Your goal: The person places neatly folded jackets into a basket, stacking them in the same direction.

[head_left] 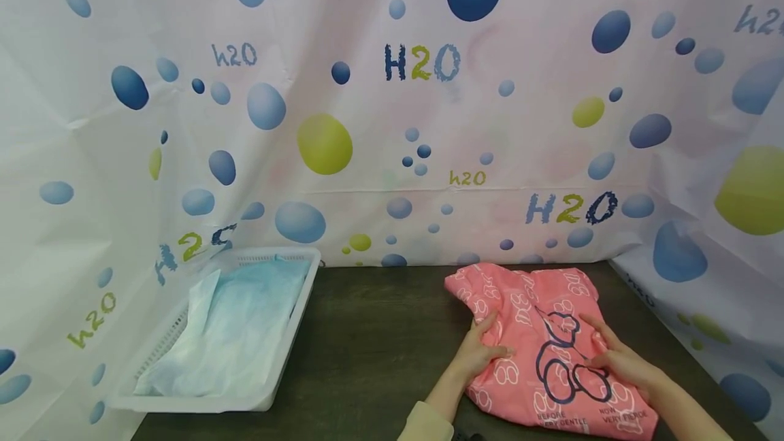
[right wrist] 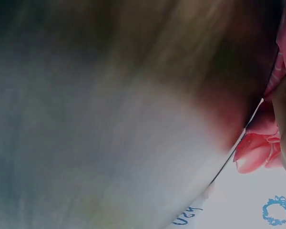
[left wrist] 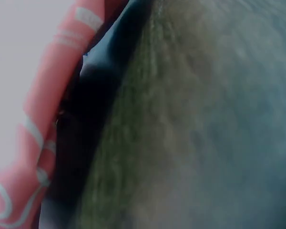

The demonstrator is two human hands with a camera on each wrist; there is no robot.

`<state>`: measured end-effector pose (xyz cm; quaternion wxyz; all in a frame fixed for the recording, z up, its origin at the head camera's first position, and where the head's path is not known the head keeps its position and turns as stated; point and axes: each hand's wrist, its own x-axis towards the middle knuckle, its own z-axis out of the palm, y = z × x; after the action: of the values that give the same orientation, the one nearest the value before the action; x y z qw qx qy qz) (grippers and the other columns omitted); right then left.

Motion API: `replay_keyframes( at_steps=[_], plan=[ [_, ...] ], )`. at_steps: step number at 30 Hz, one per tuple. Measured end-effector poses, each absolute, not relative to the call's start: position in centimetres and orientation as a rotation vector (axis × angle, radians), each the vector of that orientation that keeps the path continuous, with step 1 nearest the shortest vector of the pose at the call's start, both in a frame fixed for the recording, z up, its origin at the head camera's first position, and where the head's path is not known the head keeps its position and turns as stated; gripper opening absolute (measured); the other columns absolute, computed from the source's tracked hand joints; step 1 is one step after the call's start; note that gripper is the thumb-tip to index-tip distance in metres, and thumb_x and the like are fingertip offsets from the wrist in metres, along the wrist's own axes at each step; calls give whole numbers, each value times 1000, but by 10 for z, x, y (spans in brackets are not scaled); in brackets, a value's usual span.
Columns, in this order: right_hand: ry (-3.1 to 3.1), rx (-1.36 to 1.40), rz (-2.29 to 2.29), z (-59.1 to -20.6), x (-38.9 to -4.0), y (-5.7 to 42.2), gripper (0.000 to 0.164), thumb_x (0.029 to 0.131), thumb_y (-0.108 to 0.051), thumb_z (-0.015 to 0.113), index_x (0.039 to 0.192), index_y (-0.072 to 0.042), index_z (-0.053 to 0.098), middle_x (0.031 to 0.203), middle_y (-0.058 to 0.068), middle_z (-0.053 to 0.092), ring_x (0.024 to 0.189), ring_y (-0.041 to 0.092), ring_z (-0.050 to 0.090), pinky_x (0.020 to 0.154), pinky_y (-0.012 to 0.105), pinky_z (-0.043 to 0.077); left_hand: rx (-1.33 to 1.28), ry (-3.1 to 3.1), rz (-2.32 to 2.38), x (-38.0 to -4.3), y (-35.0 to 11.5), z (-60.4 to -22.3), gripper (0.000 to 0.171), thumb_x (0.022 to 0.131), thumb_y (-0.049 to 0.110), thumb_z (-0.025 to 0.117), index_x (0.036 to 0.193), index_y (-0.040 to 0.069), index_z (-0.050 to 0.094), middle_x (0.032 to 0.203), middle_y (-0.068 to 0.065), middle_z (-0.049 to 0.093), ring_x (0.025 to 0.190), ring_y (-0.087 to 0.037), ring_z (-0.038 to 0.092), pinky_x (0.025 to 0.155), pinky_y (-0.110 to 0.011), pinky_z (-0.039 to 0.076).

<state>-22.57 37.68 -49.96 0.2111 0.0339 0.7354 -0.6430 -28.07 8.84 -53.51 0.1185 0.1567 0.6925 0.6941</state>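
A pink bag [head_left: 520,366] with white outline prints and a dark line-drawn bear lies toward the right of the dark table, its surface creased. My left hand [head_left: 480,352] grips its left side, the thumb on top of the print. On the opposite side my right hand [head_left: 625,363] holds the bag in the same way, thumb over the front. Pink material [left wrist: 52,81] runs along the left of the left wrist view, and part of the bag [right wrist: 255,152] shows beside fingers at the right wrist view's right edge. Most of both wrist views is blurred.
At the left stands a white plastic basket [head_left: 196,403] with a light blue and white folded sheet [head_left: 251,332] in it. Dark tabletop [head_left: 367,346] lies between basket and bag. A white curtain [head_left: 392,121] with blue and green dots hangs behind and at both sides.
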Motion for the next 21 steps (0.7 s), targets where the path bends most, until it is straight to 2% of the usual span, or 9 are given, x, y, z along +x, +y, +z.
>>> replay_keyframes(
  at_steps=[7, 10, 15, 16, 21],
  plan=[
    [2135, 118, -1771, -488, -218, 367, 87, 93, -1, 49, 155, -28, -6, 148, 33, -15, 108, 37, 51, 80, 40, 56, 501, 2027, 2020, -280, 80, -523, 74, 80, 2, 76, 145, 27, 50, 156, -10, 28, 140, -29, 28, 110, -44, 34],
    [2141, 103, -1784, -483, -215, 363, 87, 94, -1, 49, 155, -34, -5, 149, 32, -17, 110, 39, 47, 79, 38, 56, 529, 2053, 1996, -279, 75, -516, 75, 80, 4, 77, 145, 28, 49, 155, -9, 29, 137, -27, 32, 108, -41, 35],
    [2064, 41, -1850, -471, -208, 351, 85, 98, -4, 46, 149, -54, -1, 148, 30, -24, 98, 34, 60, 76, 38, 57, 609, 2037, 2016, -278, 61, -505, 78, 80, 4, 78, 147, 29, 46, 156, -7, 26, 135, -25, 34, 103, -32, 40],
    [2055, 41, -1859, -468, -207, 348, 84, 98, -5, 46, 147, -57, 1, 148, 30, -23, 91, 31, 64, 74, 40, 58, 626, 2029, 2023, -277, 57, -502, 78, 80, 5, 78, 147, 29, 46, 156, -7, 25, 135, -26, 33, 102, -30, 41],
    [2026, 42, -1915, -457, -204, 328, 84, 100, -6, 46, 148, -56, -1, 149, 30, -15, 86, 32, 69, 74, 43, 58, 684, 2016, 2034, -274, 37, -486, 79, 81, 7, 77, 149, 31, 43, 158, -7, 21, 136, -29, 32, 99, -29, 44]
  ],
)
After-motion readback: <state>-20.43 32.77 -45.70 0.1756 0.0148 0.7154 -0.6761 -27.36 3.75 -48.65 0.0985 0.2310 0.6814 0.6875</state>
